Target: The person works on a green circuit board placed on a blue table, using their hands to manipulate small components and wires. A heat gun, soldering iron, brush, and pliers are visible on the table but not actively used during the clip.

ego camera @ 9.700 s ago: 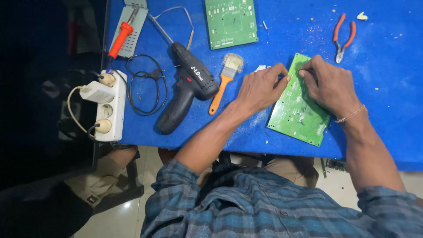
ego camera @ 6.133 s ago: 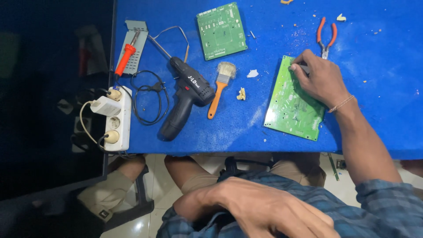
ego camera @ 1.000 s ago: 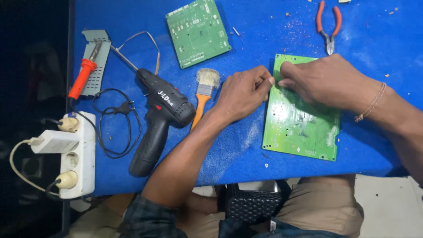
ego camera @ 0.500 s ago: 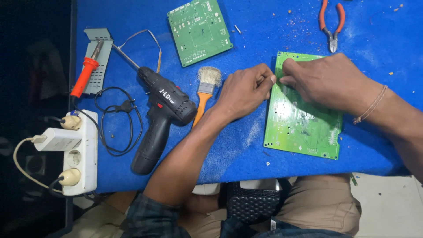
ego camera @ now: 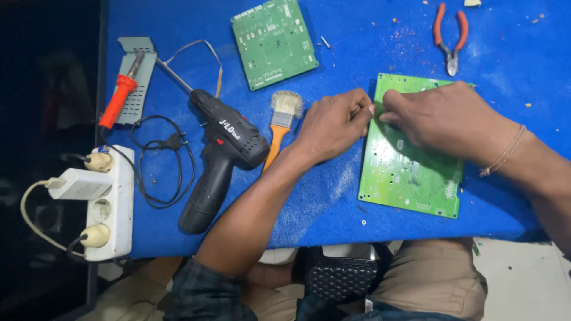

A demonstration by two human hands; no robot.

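**Both hands at the top left corner of the near board; tools lie unused**

From my remote seat I read the scene from the blue worktop (ego camera: 178,18) down. The near green board (ego camera: 410,178) lies flat at the front edge, right of centre, and looks whole; I judge the work on it to be in its early or middle part, since nothing has been lifted off it. The black drill (ego camera: 217,157) lies on its side to the left, untouched. A second green board (ego camera: 273,41) rests further back, well apart from the hands. The white power strip (ego camera: 110,202) hangs at the left edge.

My right hand (ego camera: 443,116) lies over the near board's upper half, fingers pinched at its top left corner. My left hand (ego camera: 333,125) meets it there, grip closed; on what, I cannot tell, as anything pinched is too small.

The soldering iron (ego camera: 119,98), brush (ego camera: 281,122) and pliers (ego camera: 449,35) all lie idle.
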